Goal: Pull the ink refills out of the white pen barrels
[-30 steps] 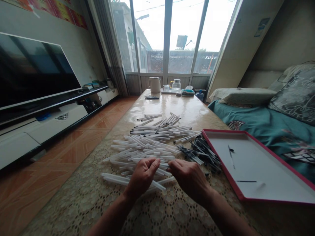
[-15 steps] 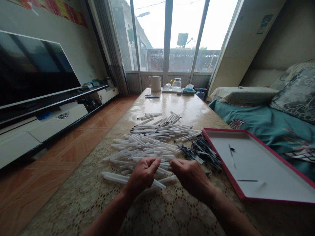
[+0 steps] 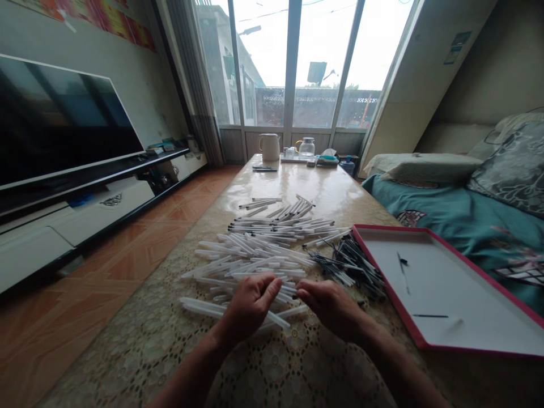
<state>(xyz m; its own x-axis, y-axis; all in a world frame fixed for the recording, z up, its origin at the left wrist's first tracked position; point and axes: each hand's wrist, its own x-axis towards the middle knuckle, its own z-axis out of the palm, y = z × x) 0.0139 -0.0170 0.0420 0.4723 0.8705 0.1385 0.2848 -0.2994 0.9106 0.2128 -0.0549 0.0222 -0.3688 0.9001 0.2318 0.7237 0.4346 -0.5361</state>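
Observation:
A heap of clear plastic pen barrels (image 3: 250,263) lies on the lace-covered table (image 3: 140,345) in front of me. My left hand (image 3: 249,309) is curled over the near edge of the heap, fingers closed round one barrel (image 3: 278,321) that sticks out to the right. My right hand (image 3: 329,306) is curled close beside it, its fingertips hidden against the same barrels. Behind the heap lie assembled pens with dark refills (image 3: 276,224), and a bundle of thin dark refills (image 3: 348,263) sits to the right.
A shallow white tray with a red rim (image 3: 425,343) lies at the right, holding two loose refills. A kettle (image 3: 270,147) and glass jug (image 3: 306,148) stand at the table's far end. A TV (image 3: 55,124) is on the left, a bed (image 3: 459,215) on the right.
Both hands stay at the near edge of the heap with only small finger movements. The view has shifted slightly.

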